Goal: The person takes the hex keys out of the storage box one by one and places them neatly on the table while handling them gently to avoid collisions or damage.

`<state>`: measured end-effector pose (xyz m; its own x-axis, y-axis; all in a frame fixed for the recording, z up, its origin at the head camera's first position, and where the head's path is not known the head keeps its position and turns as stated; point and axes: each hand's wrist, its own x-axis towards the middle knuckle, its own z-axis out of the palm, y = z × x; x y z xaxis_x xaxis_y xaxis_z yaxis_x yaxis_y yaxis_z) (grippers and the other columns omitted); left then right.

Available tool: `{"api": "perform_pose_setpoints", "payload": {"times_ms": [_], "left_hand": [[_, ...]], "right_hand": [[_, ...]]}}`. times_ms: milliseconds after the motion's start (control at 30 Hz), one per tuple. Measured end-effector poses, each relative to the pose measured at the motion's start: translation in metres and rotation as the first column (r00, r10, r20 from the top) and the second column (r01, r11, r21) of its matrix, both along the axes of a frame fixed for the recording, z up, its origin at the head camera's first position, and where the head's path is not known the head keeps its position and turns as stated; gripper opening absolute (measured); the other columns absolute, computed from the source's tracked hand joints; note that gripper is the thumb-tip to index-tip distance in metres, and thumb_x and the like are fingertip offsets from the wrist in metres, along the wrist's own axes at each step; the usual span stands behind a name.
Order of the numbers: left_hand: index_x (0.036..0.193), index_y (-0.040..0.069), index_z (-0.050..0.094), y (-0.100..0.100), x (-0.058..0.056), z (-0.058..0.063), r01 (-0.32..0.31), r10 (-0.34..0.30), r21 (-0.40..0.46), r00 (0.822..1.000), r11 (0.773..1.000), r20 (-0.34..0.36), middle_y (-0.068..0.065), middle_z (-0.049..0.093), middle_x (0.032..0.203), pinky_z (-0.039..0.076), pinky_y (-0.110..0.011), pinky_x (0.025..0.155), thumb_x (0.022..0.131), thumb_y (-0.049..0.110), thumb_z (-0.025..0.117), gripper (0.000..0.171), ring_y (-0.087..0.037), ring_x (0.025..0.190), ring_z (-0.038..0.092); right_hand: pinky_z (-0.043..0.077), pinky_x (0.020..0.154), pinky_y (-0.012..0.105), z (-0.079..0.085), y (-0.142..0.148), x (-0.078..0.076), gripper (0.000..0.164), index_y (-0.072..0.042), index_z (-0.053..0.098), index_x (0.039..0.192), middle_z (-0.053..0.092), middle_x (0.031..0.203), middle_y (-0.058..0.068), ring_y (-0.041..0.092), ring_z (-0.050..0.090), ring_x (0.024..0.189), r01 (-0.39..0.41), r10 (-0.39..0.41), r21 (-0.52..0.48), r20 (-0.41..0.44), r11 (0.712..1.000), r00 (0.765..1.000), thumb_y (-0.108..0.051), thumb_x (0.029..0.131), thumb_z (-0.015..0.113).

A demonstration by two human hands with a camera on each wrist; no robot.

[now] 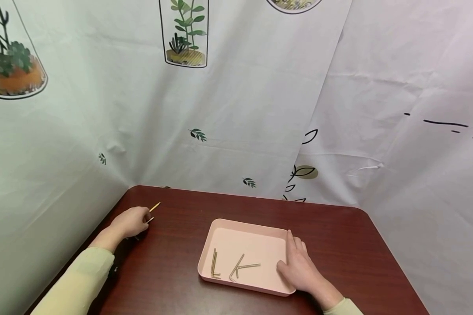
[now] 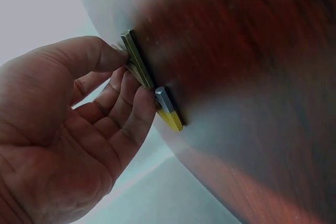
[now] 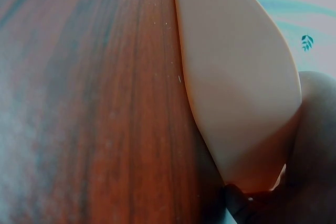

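At the far left of the table, my left hand (image 1: pixel 131 222) pinches a brass-coloured hex key (image 2: pixel 137 59) between thumb and fingers, close over the tabletop. Right by the fingertips in the left wrist view is another six-sided rod (image 2: pixel 170 111), yellow with a grey end. My right hand (image 1: pixel 299 266) grips the right side of a pink tray (image 1: pixel 242 286), thumb over the rim on the inside and the other fingers along its outer side. Inside the tray lie several L-shaped brass hex keys: a pair (image 1: pixel 214 262) at the left and crossed ones (image 1: pixel 238 267) near the middle.
The dark red wooden table (image 1: pixel 177 253) has rounded back corners. Behind it and at both sides hangs a pale curtain (image 1: pixel 228 109) printed with plants, close to the table's edges. A few small dark items show under the left forearm, partly hidden.
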<state>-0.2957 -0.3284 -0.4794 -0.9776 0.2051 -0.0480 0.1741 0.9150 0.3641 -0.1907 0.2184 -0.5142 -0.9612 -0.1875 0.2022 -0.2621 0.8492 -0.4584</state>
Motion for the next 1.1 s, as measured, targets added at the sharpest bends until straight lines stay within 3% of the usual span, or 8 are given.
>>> {"api": "perform_pose_setpoints", "payload": {"times_ms": [267, 667, 1100], "left_hand": [[0.103, 0.0, 0.069, -0.0026, -0.0016, -0.0009, 0.008, -0.008, -0.026, 1.0, 1.0, -0.014, -0.006, 0.065, 0.085, 0.053, -0.04, 0.06, 0.095, -0.001, 0.069, 0.008, -0.019, 0.066, 0.06], [0.096, 0.002, 0.068, -0.0007, -0.0055, -0.001, 0.019, -0.029, -0.14, 0.997, 0.99, -0.073, -0.007, 0.065, 0.085, 0.056, -0.046, 0.067, 0.093, -0.002, 0.071, 0.005, -0.022, 0.07, 0.06], [0.1, -0.001, 0.07, -0.0003, -0.0027, 0.0017, 0.003, -0.012, -0.139, 0.998, 0.99, -0.069, -0.01, 0.068, 0.09, 0.058, -0.05, 0.07, 0.093, -0.002, 0.071, 0.007, -0.024, 0.075, 0.064]], "right_hand": [[0.049, 0.111, 0.059, -0.0011, -0.0004, -0.0004, 0.1, 0.019, 0.026, 0.165, 0.049, 0.151, 0.035, 0.049, 0.048, 0.14, 0.0, 0.0, 0.004, -0.005, 1.0, 1.0, -0.011, 0.083, 0.074], [0.049, 0.11, 0.06, -0.0015, -0.0017, -0.0021, 0.098, 0.019, 0.025, 0.165, 0.048, 0.152, 0.037, 0.049, 0.047, 0.141, 0.005, -0.005, 0.002, -0.004, 1.0, 1.0, -0.01, 0.084, 0.072], [0.049, 0.111, 0.06, 0.0001, 0.0002, -0.0012, 0.101, 0.02, 0.025, 0.165, 0.049, 0.151, 0.036, 0.049, 0.047, 0.141, -0.003, 0.003, 0.003, 0.006, 1.0, 1.0, -0.011, 0.082, 0.074]]}}
